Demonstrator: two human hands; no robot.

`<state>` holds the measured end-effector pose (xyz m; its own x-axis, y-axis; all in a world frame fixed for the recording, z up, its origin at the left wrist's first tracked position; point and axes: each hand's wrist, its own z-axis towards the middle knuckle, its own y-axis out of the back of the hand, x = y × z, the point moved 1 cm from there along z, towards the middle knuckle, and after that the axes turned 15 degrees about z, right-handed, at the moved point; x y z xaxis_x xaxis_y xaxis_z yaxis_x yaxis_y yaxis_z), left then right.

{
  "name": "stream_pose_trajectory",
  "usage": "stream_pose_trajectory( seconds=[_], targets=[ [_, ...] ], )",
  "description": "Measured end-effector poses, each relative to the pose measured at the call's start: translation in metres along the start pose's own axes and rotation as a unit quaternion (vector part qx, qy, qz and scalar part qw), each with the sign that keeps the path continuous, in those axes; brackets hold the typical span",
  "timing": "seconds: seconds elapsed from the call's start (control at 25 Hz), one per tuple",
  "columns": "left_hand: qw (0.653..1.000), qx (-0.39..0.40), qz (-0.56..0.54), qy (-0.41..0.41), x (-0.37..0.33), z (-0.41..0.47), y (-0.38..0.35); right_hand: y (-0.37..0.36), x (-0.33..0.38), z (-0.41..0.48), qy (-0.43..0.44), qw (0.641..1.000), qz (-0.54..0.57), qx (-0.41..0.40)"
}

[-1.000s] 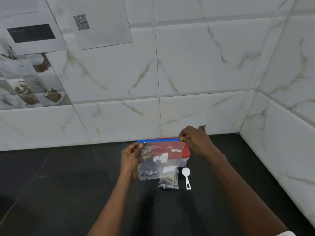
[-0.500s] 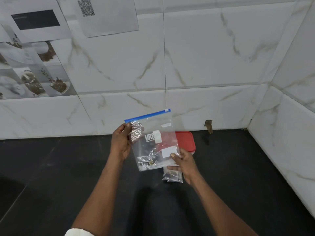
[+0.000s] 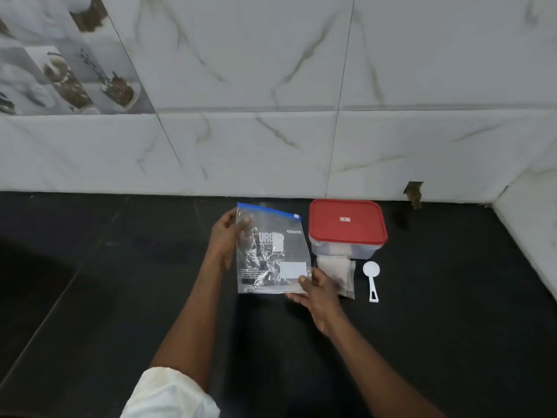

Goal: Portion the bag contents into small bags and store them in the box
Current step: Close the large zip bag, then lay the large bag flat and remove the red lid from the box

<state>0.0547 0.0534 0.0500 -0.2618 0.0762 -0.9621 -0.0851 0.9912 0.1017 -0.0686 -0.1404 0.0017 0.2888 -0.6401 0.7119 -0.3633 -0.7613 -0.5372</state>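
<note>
Pinching the upper left edge of a clear zip bag, the left hand has fingertips that show through the plastic. The right hand grips the bag's lower right corner, thumb on the front face. Between the two hands the bag hangs slightly tilted above the counter. It is thin, glossy film, creased and crinkled down its left half, and I cannot tell what is inside it.

A blue zip strip runs along the top edge. White letters reading "URG" sit on the front, partly covered by a pale patch. A blank white label panel lies near the lower right corner, and the fine print beside it is too small to read.

Just right of the bag stands the box. It is a rounded rectangular tub of clear plastic, and its red lid is on. The lid carries a small white logo that cannot be read. A flat stack of small bags lies against the box's front wall, partly behind the right hand. A white plastic scoop lies near them, bowl toward the box.

The counter is smooth, matt black, with bare room to the left and in front. The box stands near the glossy white marble-veined tile wall that edges the counter at the back and right. A white sleeve covers the left upper arm.
</note>
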Motion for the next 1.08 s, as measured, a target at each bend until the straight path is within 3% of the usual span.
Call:
stream_pose_trajectory(
  seconds=[0.2, 0.32, 0.52, 0.64, 0.84, 0.96, 1.08],
  targets=[
    [0.999, 0.006, 0.032, -0.003, 0.019, 0.027, -0.001, -0.005, -0.006, 0.021, -0.011, 1.000, 0.007, -0.026],
    [0.999, -0.009, 0.037, -0.006, 0.017, 0.050, -0.003, -0.015, -0.008, 0.033, 0.026, 0.995, 0.019, -0.092],
    [0.990, -0.006, 0.142, 0.017, 0.056, 0.072, -0.024, -0.013, -0.021, 0.055, 0.091, 0.956, -0.143, -0.239],
    [0.982, -0.009, 0.189, 0.022, 0.065, 0.074, -0.027, -0.010, -0.027, 0.055, 0.124, 0.928, -0.254, -0.243],
    [0.936, -0.053, 0.338, -0.082, 0.060, 0.052, -0.039, -0.001, -0.042, 0.063, 0.168, 0.873, -0.410, -0.203],
    [0.931, -0.035, 0.356, -0.072, 0.056, 0.044, -0.043, -0.004, -0.039, 0.063, 0.135, 0.869, -0.438, -0.188],
    [0.898, -0.018, 0.423, -0.117, 0.061, 0.043, -0.045, -0.007, -0.037, 0.065, 0.140, 0.858, -0.460, -0.182]
  ],
)
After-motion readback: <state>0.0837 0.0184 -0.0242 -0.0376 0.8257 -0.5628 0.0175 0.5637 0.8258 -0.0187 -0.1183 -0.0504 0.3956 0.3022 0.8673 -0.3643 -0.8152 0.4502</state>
